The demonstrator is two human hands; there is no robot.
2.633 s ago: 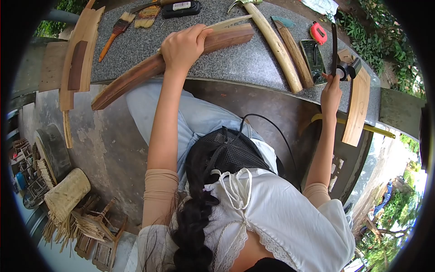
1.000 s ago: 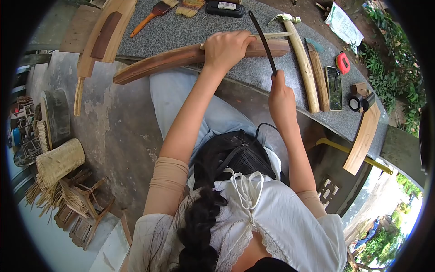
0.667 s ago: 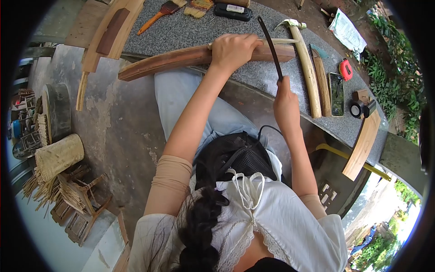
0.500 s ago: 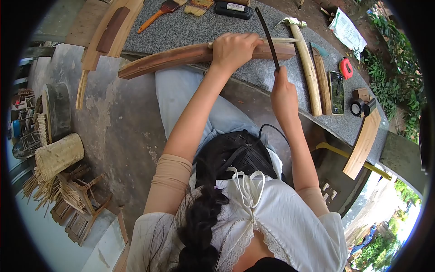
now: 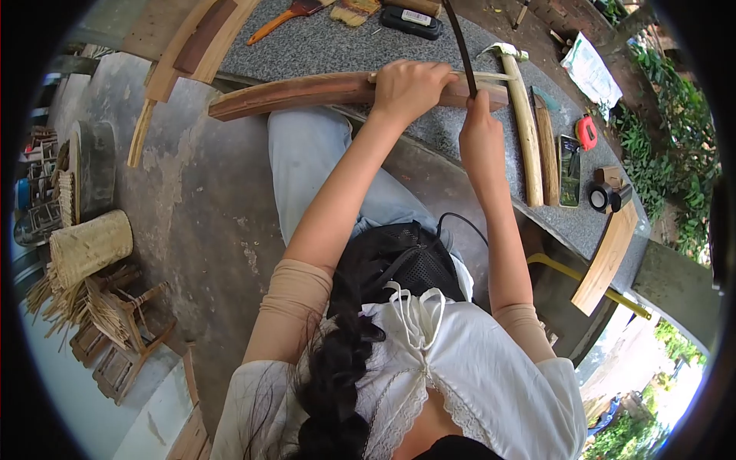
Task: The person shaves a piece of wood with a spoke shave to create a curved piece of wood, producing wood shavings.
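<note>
A curved reddish-brown piece of wood [image 5: 295, 95] lies across the table's near edge, its left end sticking out over my knee. My left hand [image 5: 409, 88] is closed over a thin pale strip of wood [image 5: 494, 76] lying along the top of the curved piece, pressing it there. In my right hand [image 5: 481, 138] is the lower end of a long thin dark blade-like tool [image 5: 461, 42]. It points up and away, crossing the pale strip just right of my left hand. The fingers are wrapped around its grip, hiding that end.
On the stone tabletop [image 5: 307, 46] lie a hammer [image 5: 524, 130], a wooden-handled tool [image 5: 546, 146], a phone [image 5: 569, 170], a red tape measure [image 5: 586, 133] and a black roll [image 5: 600, 197]. Brushes [image 5: 284, 19] rest at the back. A yellow-framed saw [image 5: 613, 295] hangs at right.
My right hand has moved up and forward, carrying the dark tool farther over the wood. The view has shifted slightly; my left hand stays on the pale strip.
</note>
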